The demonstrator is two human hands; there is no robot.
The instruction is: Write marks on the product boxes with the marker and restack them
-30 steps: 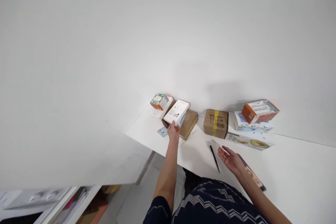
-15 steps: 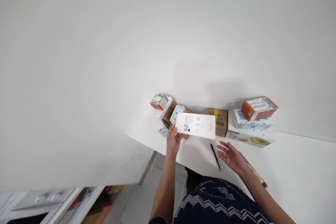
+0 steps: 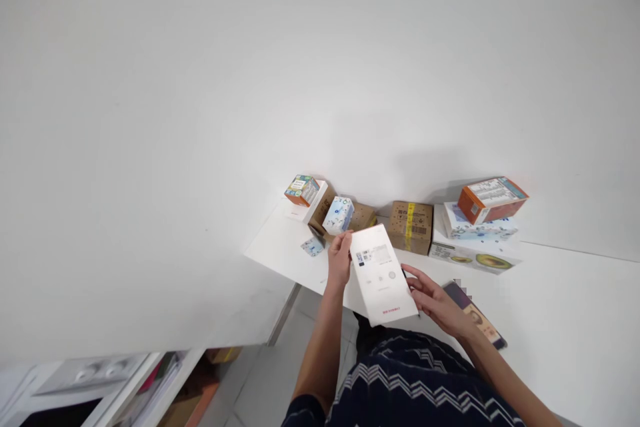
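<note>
Flat white box (image 3: 383, 273) held above the white table (image 3: 550, 293) edge, left hand (image 3: 340, 259) gripping its far left side, right hand (image 3: 436, 300) fingers on its right edge, brown carton (image 3: 411, 227) behind, phone (image 3: 475, 315) beside right wrist

Nine boxes (image 3: 383, 273) (one held), two hands (image 3: 340, 258), one phone (image 3: 475, 315)

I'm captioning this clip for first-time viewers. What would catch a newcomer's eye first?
The flat white box at centre, held between the left hand and right hand above the white table. Next, the row of boxes along the wall, especially the orange box topping the stack at right.
</note>
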